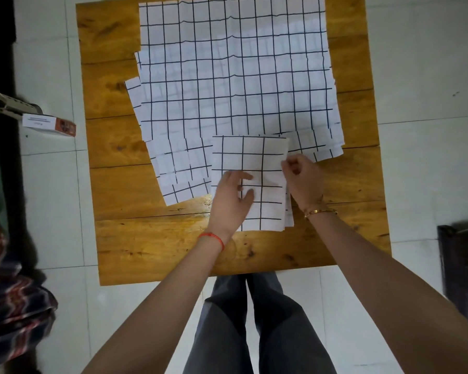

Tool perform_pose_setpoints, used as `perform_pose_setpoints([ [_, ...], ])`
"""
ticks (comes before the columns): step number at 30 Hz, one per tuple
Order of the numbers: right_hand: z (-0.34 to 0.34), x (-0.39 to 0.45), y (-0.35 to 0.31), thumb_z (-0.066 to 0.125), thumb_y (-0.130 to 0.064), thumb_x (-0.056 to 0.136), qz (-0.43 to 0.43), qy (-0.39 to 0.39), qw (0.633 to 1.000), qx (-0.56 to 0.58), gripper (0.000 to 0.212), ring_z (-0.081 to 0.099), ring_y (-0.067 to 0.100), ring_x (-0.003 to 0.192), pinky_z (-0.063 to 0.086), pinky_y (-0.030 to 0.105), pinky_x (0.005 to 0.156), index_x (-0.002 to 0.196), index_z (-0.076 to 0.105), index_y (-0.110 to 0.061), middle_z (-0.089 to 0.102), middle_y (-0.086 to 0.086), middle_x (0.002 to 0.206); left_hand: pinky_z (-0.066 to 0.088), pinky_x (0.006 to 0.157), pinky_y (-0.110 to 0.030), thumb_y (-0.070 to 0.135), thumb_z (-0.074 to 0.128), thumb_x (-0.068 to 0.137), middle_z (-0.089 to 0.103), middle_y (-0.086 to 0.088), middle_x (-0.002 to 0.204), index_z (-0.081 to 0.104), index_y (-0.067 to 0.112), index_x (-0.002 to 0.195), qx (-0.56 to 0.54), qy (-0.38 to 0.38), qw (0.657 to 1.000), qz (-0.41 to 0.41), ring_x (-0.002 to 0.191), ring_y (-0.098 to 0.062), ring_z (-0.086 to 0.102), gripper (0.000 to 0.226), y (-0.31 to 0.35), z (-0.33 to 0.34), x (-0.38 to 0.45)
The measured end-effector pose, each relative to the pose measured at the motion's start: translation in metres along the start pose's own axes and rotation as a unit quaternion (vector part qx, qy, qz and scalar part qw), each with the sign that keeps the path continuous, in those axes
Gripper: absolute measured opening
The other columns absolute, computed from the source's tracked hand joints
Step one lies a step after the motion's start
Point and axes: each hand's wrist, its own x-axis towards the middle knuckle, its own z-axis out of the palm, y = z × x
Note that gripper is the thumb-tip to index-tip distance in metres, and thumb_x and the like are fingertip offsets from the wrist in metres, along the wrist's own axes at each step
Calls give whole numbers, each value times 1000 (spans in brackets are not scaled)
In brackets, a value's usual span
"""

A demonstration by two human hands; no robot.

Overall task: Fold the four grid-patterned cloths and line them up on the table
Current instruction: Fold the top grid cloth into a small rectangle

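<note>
A folded white cloth with a black grid [254,157] lies near the front of the wooden table [160,247]. My left hand [231,197] rests flat on its lower left part, fingers spread. My right hand [303,179] pinches the cloth's right edge with curled fingers. Behind it a pile of unfolded grid-patterned cloths [235,71] is spread over the middle and back of the table, their edges overlapping at the left and right.
A small white and brown box [49,125] sits at the left beside the table. Striped fabric [11,306] lies on the tiled floor at the lower left. A dark chair [462,265] stands at the right.
</note>
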Motion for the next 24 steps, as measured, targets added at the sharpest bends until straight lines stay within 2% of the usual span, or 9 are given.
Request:
perform_pose_setpoints([
  [1,0,2,0,62,-24,90,0,2,1000,1,15,54,6,70,38,-1,58,93,66,-10,60,-7,79,44,75,-9,11,62,88,54,4,114,60,19,113,7,14,1000,-7,91,-9,54,27,-5,-5,1],
  [4,1,9,-1,62,-22,89,-5,7,1000,-9,17,53,6,69,37,-1,56,92,67,-7,60,-5,78,51,87,-31,10,59,87,53,5,115,57,19,120,46,44,998,-17,105,-17,52,34,-23,-19,6],
  [9,6,22,0,62,-18,90,-28,18,999,-10,15,60,13,70,37,5,59,91,66,-4,69,8,80,39,102,-31,6,59,85,48,-1,130,48,18,134,138,45,989,6,120,-22,39,52,-38,-32,12],
  [12,8,25,-1,61,-20,90,-19,29,999,-17,15,58,12,72,51,21,64,93,63,-6,68,8,83,34,108,-33,6,60,83,41,-4,142,38,16,144,178,45,983,25,125,-25,35,65,-43,-34,16],
  [14,10,26,-4,58,-25,89,-46,68,995,-64,19,57,15,76,50,28,65,96,58,-7,63,8,87,32,112,-35,9,61,83,33,-4,150,29,16,149,222,36,974,36,131,-28,31,74,-44,-35,20],
  [16,13,24,-9,53,-27,88,-104,90,981,-140,24,54,19,84,44,26,70,102,55,-8,58,8,95,31,113,-38,15,63,84,25,-2,156,21,18,152,274,23,961,40,136,-29,27,81,-45,-37,27],
  [18,18,18,-19,51,-25,88,-187,60,961,-192,27,51,23,100,44,30,82,109,54,-9,56,9,107,31,113,-42,20,65,84,17,1,160,15,19,154,314,7,949,36,140,-31,22,86,-43,-38,33],
  [21,34,8,-33,45,-26,90,-295,-57,918,-259,42,40,28,127,38,42,105,129,47,-9,49,9,131,25,115,-50,26,64,87,4,5,162,6,20,155,353,-20,935,24,145,-33,12,89,-41,-40,40],
  [24,53,4,-45,46,-26,91,-307,-147,897,-282,56,23,31,142,22,50,115,143,35,-9,34,6,150,21,115,-56,33,62,89,-3,6,162,0,21,155,384,-49,922,20,147,-34,4,91,-43,-42,48],
])
